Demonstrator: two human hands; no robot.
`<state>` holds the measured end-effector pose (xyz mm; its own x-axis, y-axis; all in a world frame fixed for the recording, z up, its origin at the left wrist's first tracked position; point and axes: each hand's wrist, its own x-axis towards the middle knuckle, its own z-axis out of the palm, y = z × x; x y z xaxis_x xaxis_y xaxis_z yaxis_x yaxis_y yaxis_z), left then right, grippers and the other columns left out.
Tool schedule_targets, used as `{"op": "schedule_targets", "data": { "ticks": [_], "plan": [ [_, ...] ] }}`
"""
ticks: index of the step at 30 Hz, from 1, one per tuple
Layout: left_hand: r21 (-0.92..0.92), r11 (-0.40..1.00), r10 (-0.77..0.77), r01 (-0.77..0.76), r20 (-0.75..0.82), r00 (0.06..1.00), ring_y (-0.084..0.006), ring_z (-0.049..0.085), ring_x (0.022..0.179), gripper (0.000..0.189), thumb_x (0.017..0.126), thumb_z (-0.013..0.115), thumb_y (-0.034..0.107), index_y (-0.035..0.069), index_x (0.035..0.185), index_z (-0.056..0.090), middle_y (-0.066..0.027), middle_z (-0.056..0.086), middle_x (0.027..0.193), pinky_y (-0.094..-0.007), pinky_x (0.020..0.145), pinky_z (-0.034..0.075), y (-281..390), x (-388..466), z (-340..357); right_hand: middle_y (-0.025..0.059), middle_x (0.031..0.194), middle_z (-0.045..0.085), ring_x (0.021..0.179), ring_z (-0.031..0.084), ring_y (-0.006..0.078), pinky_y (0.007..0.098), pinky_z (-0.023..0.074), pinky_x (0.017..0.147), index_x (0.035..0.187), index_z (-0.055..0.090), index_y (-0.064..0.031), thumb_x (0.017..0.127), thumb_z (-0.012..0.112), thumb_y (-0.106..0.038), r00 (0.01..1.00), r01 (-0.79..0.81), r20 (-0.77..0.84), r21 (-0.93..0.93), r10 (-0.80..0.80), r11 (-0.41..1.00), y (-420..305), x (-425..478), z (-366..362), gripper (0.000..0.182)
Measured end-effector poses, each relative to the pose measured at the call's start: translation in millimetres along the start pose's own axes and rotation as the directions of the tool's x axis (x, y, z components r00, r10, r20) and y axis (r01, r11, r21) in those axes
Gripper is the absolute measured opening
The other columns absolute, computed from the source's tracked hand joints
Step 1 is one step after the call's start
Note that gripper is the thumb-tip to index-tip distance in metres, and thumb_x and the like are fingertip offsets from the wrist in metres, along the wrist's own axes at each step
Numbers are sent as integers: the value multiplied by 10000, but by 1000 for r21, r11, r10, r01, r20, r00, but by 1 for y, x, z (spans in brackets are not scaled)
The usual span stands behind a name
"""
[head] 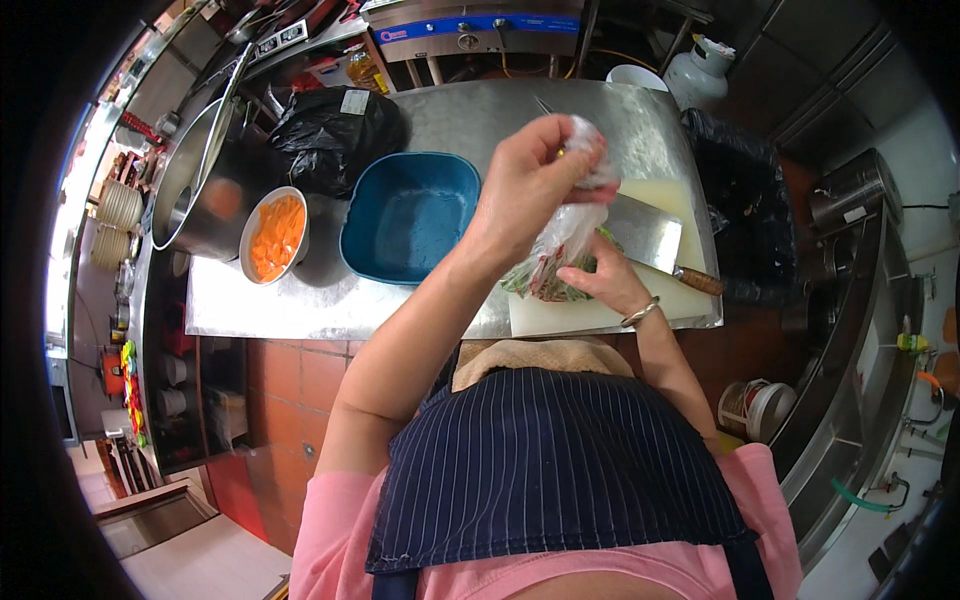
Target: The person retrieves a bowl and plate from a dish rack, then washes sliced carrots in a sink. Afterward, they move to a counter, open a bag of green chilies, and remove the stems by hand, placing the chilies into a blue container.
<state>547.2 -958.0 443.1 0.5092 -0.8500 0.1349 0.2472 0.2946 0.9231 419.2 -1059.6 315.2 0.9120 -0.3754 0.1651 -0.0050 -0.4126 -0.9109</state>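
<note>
My left hand [536, 169] is raised above the worktable and pinches the gathered top of a clear plastic bag [568, 229]. Leafy greens with reddish stems [555, 283] show through the bag's lower part, near the left edge of a pale cutting board [544, 319]. Lower down, my right hand [615, 279] cups the bag's right side, thumb in front; its other fingers are partly hidden. Just right of the bag lies a cleaver [649, 232] on the board, its wooden handle [699, 280] pointing towards the board's right edge.
Left on the steel table [472, 112] are a blue plastic basin [412, 214], a bowl of sliced carrots [277, 238], a black plastic bag [337, 139] and a large metal pot [187, 176]. A black-lined bin [742, 210] stands past the right edge, near a gas cylinder [699, 73].
</note>
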Motion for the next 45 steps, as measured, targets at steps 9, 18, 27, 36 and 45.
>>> {"op": "schedule_targets", "data": {
  "ticks": [9, 18, 27, 36, 45],
  "plan": [
    [236, 961, -67, 142, -299, 952, -212, 498, 1029, 620, 793, 636, 312, 9, 1268, 379, -127, 477, 1146, -362, 913, 371, -97, -7, -76, -7, 819, 603, 701, 498, 51, 198, 410, 652, 961, 605, 9, 822, 568, -89, 943, -31, -287, 435, 171, 900, 22, 14, -16, 174],
    [294, 942, -64, 165, -323, 944, -71, 465, 553, 258, 885, 527, 279, 46, 780, 569, 2, 549, 641, -208, 497, 357, -78, -10, -65, -26, 763, 570, 675, 487, 45, 173, 390, 609, 996, 594, 2, 767, 559, -1, 786, -49, -556, 380, 271, 924, 12, 23, -69, 232],
    [-148, 929, -369, 338, -368, 853, -205, 570, 715, 388, 922, 396, 332, -34, 918, 526, -131, 563, 835, -338, 608, 489, -112, 29, -81, 77, 1086, 527, 981, 490, 150, 267, 395, 827, 1199, 461, -13, 722, 700, -207, 878, -284, -339, 197, 337, 938, 94, 34, -102, 568],
    [-259, 907, -403, 332, -307, 862, -209, 560, 766, 358, 933, 382, 302, -26, 954, 524, -115, 563, 886, -343, 692, 483, -116, 17, -63, 106, 1073, 529, 973, 507, 180, 306, 429, 817, 1178, 457, 1, 862, 539, -213, 670, -400, -455, 445, 587, 801, 95, -88, -23, 391],
    [-256, 941, -254, 221, -105, 961, -160, 562, 783, 328, 944, 352, 238, -9, 1066, 530, -70, 585, 879, -318, 716, 480, -35, 25, -6, 23, 816, 545, 686, 516, 113, 259, 442, 633, 918, 518, -74, 868, 523, -186, 711, -303, -140, 824, 690, 479, 95, -72, -25, 123]
  ]
}}
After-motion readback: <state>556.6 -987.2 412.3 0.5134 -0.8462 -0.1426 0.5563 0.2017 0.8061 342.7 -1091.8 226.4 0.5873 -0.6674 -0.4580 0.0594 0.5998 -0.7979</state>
